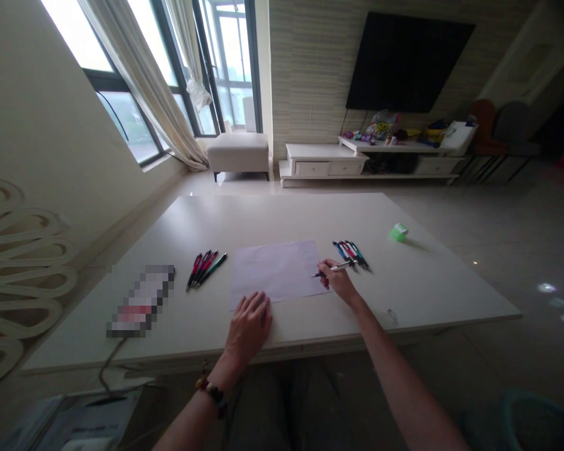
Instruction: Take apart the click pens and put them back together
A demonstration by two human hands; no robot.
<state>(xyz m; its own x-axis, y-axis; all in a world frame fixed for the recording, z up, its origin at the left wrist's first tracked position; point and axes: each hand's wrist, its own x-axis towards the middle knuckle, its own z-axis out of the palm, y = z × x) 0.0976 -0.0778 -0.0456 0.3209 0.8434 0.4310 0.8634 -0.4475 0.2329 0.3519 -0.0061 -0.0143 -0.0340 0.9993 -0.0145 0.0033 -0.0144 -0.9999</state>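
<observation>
A sheet of white paper (275, 269) lies on the table, with rows of small handwriting at its upper right. My right hand (334, 280) is closed around a pen (342, 266) at the sheet's right side, its tip low over the paper or touching it; I cannot tell which. Flat across the lower left edge of the sheet rests my left hand (251, 319), fingers stretched out and holding nothing. Several click pens (205, 269) lie fanned out left of the paper. Just beyond my right hand is another group of pens (352, 252).
Everything rests on a white table (310, 216). A blurred-out phone-like device (143, 300) with a cable lies at the left. Toward the right stands a small green-and-white object (398, 232), and a small clear item (391, 316) lies near the front edge.
</observation>
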